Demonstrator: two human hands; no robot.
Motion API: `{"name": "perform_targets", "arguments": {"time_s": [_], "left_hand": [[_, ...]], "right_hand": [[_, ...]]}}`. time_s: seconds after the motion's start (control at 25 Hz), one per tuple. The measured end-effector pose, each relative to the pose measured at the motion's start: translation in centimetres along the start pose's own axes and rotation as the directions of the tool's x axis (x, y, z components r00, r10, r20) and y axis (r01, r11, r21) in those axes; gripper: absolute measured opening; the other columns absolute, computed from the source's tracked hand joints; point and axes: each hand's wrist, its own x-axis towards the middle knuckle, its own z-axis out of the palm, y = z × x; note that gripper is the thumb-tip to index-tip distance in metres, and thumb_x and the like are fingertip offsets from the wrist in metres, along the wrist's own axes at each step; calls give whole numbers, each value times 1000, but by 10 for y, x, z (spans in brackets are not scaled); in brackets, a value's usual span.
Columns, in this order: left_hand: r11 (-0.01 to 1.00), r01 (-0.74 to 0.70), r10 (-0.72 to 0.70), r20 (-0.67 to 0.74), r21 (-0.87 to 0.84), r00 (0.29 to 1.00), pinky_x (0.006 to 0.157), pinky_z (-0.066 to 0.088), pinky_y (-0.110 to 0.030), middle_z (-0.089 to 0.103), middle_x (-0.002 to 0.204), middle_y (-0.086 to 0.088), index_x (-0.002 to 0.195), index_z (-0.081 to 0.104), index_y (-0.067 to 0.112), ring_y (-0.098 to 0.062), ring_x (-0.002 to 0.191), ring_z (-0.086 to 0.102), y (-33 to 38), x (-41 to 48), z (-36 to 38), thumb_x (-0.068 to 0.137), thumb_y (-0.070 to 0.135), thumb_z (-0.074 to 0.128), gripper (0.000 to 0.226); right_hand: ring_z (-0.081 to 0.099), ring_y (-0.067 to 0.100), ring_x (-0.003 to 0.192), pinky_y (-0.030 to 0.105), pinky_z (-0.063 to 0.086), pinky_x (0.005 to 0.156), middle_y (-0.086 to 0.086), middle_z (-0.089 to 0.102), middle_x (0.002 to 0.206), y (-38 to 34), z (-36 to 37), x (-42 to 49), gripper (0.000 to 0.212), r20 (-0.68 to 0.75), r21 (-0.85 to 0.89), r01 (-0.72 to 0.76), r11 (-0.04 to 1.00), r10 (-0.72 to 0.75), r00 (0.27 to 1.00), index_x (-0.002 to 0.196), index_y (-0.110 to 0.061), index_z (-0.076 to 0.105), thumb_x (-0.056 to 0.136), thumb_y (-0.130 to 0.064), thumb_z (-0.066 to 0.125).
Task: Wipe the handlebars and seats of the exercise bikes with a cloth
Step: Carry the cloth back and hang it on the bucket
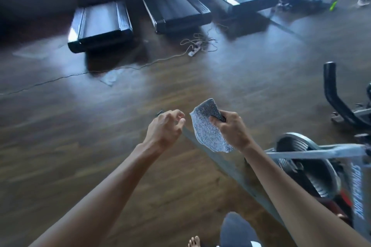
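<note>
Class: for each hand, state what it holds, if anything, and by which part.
The right hand pinches the grey cloth by its upper right edge, the rest hanging free. The left hand holds nothing, fingers loosely curled.

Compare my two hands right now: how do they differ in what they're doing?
The right hand is closed on the grey cloth, thumb pressed across its face; the left hand holds nothing, fingers loosely curled and apart. The right hand is nearer the exercise bike; the left hand is out over bare wooden floor. Both are raised at about the same height, close together, and neither touches the bike.
</note>
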Motion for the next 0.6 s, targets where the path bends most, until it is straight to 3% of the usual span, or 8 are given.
{"name": "perform_targets", "arguments": {"time_s": [0.16,0.36,0.6], "left_hand": [[1000,-27,27,18,-7,999,85,45,-30,69,116,4,115,67,25,-18,109,62,-17,67,-7,98,31,52,23],[999,-42,43,48,-20,998,82,44,-29,69,114,7,114,67,27,-17,107,63,-17,178,1,97,32,53,22],[998,-57,59,72,-21,996,79,40,-26,69,113,8,115,66,28,-16,107,63,15,351,8,97,33,54,22]], "right_hand": [[39,12,63,31,33,59,-4,46,66,-3,12,66,28,-7,15,5,1000,-5,1000,87,-3,64,90,-31,61],[43,12,67,31,36,62,-2,53,68,9,-1,168,17,-35,22,-33,999,34,999,87,-6,68,95,-20,63],[50,12,67,30,40,63,0,63,68,27,-44,325,16,-86,66,-87,994,93,992,86,-12,69,94,-24,63]]}}
